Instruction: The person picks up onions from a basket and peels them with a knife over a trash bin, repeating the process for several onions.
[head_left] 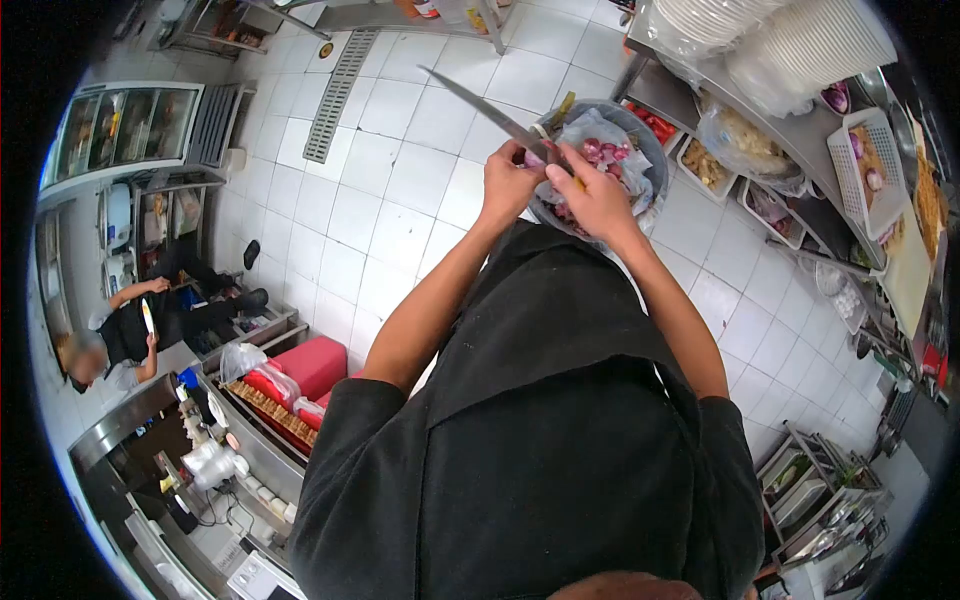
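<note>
My right hand [597,195] is closed around a long knife [482,105]; its blade points up and to the left, away from my body. My left hand [512,182] pinches a red onion [536,157] against the blade's base, close to my right thumb. The fingers partly hide the onion. Just beyond and beneath both hands stands a round grey bin [655,150] lined with a plastic bag. Purple-red onion pieces or peels [605,152] lie inside it.
Stacked white containers [815,55] and a white basket [868,170] occupy the counter at right. Tubs of food [706,165] sit on shelving below. A floor drain [340,95] crosses the tiles. Another person [130,330], at far left, holds a knife.
</note>
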